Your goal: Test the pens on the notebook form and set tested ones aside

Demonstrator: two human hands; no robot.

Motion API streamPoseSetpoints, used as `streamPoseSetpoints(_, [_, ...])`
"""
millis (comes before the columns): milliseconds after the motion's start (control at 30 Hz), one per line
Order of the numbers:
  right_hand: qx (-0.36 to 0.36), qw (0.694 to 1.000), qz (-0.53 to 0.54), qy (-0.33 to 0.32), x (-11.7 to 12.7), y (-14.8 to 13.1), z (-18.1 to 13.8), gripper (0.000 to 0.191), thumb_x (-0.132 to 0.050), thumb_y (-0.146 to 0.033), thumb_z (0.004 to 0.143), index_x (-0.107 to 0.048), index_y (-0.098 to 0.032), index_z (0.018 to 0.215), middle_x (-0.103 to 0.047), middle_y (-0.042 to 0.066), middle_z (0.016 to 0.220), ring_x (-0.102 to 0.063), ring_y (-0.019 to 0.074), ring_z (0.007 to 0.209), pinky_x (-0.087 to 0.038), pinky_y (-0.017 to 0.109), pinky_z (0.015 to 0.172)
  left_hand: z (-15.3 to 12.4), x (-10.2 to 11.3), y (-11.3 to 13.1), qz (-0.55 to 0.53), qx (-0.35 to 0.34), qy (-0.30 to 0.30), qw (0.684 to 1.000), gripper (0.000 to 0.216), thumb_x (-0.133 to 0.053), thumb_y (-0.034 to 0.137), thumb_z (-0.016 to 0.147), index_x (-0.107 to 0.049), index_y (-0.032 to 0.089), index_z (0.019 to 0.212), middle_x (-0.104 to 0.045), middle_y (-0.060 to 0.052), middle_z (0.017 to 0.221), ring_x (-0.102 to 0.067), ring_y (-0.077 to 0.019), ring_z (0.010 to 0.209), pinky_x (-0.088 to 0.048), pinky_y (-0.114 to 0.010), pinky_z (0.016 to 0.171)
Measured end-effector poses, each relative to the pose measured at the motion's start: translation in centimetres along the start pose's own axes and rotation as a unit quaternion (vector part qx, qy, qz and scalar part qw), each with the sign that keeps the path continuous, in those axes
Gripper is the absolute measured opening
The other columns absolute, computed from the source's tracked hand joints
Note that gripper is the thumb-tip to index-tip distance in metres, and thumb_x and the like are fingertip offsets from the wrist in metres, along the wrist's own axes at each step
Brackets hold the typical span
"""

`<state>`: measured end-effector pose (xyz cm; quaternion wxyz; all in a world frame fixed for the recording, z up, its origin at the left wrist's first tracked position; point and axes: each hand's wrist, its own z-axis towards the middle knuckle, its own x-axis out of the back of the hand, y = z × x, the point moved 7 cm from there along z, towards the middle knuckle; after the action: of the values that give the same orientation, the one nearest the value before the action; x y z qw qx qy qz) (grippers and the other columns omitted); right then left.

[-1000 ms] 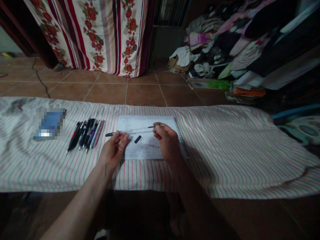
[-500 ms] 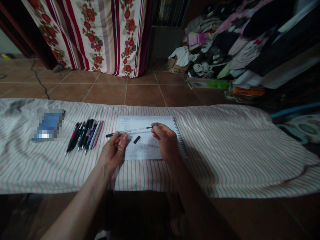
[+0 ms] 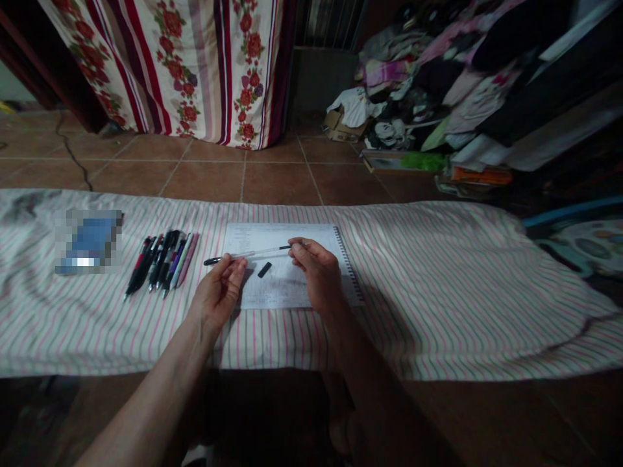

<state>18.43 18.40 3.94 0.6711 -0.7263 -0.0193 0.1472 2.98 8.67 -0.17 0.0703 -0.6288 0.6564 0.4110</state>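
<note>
My left hand (image 3: 219,288) pinches a slim pen barrel (image 3: 211,261) with a black end sticking out to the left. From it a thin clear pen refill (image 3: 265,251), dark near its right end, runs across to my right hand (image 3: 316,269), whose thumb and fingers are closed on that end. Together they span more than the length of the other pens. Both hands are above an open spiral notebook (image 3: 287,292) with printed or written pages. A small black cap-like piece (image 3: 264,270) lies on the page between them.
Several pens (image 3: 163,263) lie side by side left of the notebook. Farther left is a blurred-out phone-like object (image 3: 90,243). A striped cloth (image 3: 438,279) covers the table. Beyond are a flowered curtain (image 3: 214,78), tiled floor (image 3: 272,181) and heaped clothes (image 3: 413,84).
My right hand has come slightly left, a little closer to my left hand, which keeps its hold on the barrel. The whole view has shifted slightly.
</note>
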Motion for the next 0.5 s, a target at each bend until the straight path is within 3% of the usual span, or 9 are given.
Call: streamPoseSetpoints(500, [0.005, 0.999, -0.019, -0.03, -0.88, 0.29, -0.42, 0.019, -0.063, -0.035, 0.069, -0.069, -0.024, 0.083, -0.063, -0.001, 0.068, -0.054, 0.0128, 0.067, -0.04, 0.026, 0.064, -0.47, -0.64, -0.72, 0.013, 0.006, -0.019, 1.0, 0.02, -0.042, 0.005, 0.088, -0.055, 0.008, 0.073, -0.064, -0.006, 0.063, -0.065, -0.0098, 0.057, -0.056, -0.013, 0.055])
